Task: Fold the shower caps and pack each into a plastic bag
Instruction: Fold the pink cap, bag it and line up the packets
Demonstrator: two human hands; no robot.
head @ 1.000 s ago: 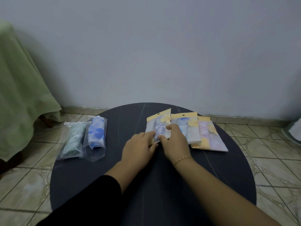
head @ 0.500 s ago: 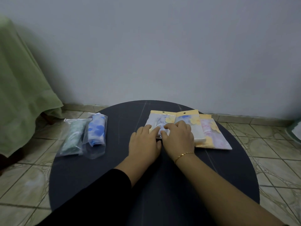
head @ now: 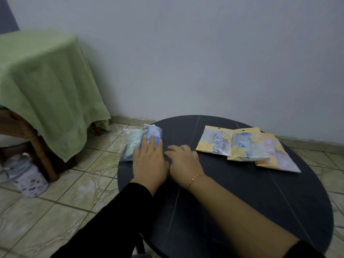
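Observation:
Three packed shower caps in yellow-edged bags lie in an overlapping row on the round dark table (head: 260,198): a pale blue one (head: 214,141), a blue one (head: 245,144) and a pink one (head: 277,155). At the table's left edge lie two clear bags, one with a blue-patterned cap (head: 153,134), one with a green cap (head: 133,144). My left hand (head: 149,161) lies flat with its fingers spread over the blue-patterned bag. My right hand (head: 183,161) rests on the table beside it, fingers curled and holding nothing.
A wooden piece of furniture draped with a green towel (head: 48,90) stands at the left by the wall. A white patterned container (head: 28,175) sits on the tiled floor under it. The wall runs close behind the table.
Both hands have let go of the pale blue yellow-edged bag and moved left to the clear bags. The view has swung left too.

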